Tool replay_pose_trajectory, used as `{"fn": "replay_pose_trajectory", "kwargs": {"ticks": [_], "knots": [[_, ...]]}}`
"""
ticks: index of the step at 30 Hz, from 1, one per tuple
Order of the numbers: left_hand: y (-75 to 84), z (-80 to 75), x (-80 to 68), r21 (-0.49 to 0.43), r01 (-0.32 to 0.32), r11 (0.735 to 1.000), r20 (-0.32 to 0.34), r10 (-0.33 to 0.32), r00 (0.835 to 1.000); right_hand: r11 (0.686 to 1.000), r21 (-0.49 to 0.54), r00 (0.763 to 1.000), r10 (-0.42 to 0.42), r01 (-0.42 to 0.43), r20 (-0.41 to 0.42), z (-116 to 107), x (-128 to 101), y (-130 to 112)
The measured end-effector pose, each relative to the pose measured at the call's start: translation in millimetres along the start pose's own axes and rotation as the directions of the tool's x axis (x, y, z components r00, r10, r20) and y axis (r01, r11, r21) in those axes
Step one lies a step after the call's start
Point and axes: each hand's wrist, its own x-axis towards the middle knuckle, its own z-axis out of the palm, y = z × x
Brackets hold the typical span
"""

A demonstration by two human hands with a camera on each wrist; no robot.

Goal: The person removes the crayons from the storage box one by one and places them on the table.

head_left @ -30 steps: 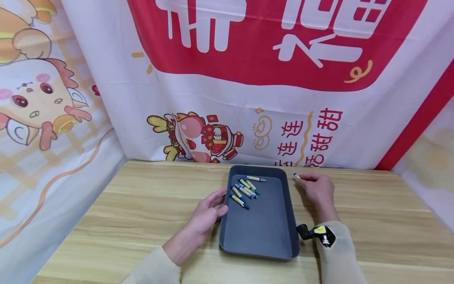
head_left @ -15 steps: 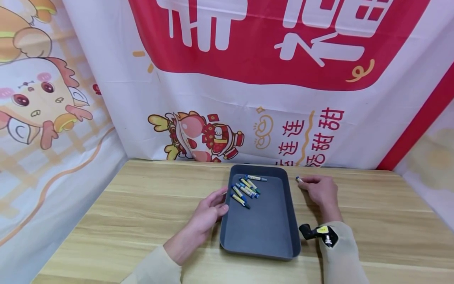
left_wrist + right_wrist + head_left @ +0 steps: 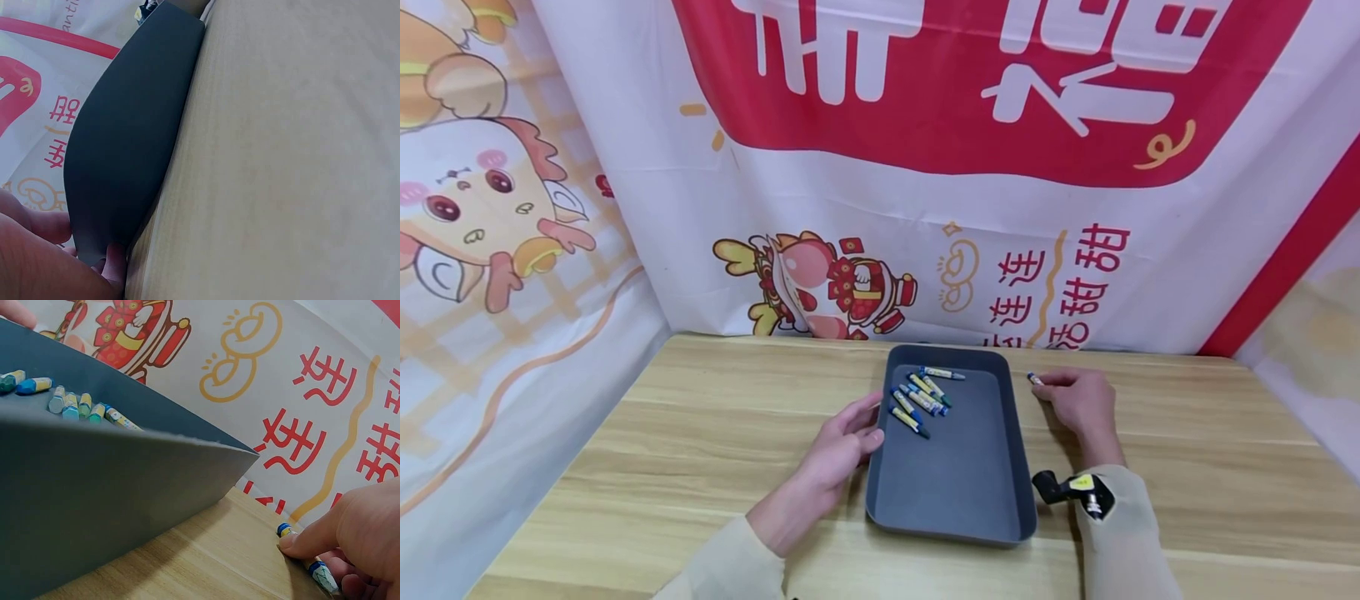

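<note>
A dark grey tray lies on the wooden table, with several blue and yellow crayons grouped at its far left end; the same crayons show over its wall in the right wrist view. My left hand rests with relaxed fingers against the tray's left wall. Right of the tray, my right hand lies on the table and pinches one blue-tipped crayon. In the right wrist view this crayon lies flat on the wood with my index fingertip on top of it.
Printed red and white banners hang close behind the table and along both sides. A small black camera mount sits on my right wrist. Bare wood stretches left of the tray and right of my right hand.
My right hand has lowered the single crayon onto the table and shifted slightly right, away from the tray. The left hand and tray have stayed in place.
</note>
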Motion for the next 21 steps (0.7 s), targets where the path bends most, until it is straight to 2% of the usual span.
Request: {"fn": "replay_pose_trajectory", "kwargs": {"ticks": [12, 21], "knots": [[2.0, 1.2, -1.0, 0.000, 0.008, 1.000, -0.003, -0.008, 1.000, 1.000, 0.012, 1.000, -0.002, 0.002, 0.022, -0.8, 0.8, 1.3], [1.7, 0.7, -0.8, 0.000, 0.013, 1.000, -0.008, -0.013, 1.000, 0.997, 0.054, 0.995, 0.048, -0.053, 0.082, -5.8, 0.8, -4.5]]}}
